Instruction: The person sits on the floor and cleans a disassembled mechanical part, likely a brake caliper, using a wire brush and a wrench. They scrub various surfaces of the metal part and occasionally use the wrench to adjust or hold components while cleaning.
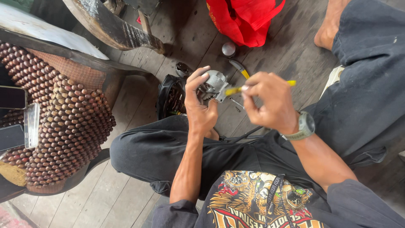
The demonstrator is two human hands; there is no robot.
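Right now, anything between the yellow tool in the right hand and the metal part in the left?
Nothing visible. The right hand holds the yellow tool with its tip already at the grey metal part, which the left hand holds up above the lap. The exact contact point is blurred.

Wooden plank floor (126,198). Red bag (242,19) at its top edge, a small round metal cap (228,49) just below. Left: chair with a brown beaded cover (69,126) carrying two phones (12,98). An open black pouch (168,99) lies centre.
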